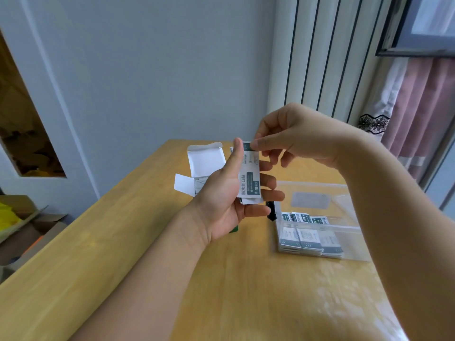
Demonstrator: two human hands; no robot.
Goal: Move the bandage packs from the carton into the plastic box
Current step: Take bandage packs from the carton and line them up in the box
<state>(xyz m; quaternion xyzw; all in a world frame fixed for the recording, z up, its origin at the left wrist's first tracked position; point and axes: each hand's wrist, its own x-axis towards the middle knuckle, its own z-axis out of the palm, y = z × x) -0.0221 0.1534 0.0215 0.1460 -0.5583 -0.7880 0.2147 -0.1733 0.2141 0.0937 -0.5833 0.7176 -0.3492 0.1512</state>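
Note:
My left hand (229, 200) is raised above the wooden table (123, 242), gripping a small stack of white and green bandage packs (250, 179) between thumb and fingers. My right hand (293, 136) pinches the top edge of the front pack with thumb and forefinger. Behind my left hand stands the white carton (205, 161) with its flaps open; its lower part is hidden. To the right lies the clear plastic box (344, 193), holding several bandage packs (310, 238) stacked at its near side.
A small black object (270, 211) lies on the table between my left hand and the plastic box. Cardboard boxes (27, 232) sit on the floor at the left. A radiator (320, 57) and a curtain (418, 114) stand behind the table at the right.

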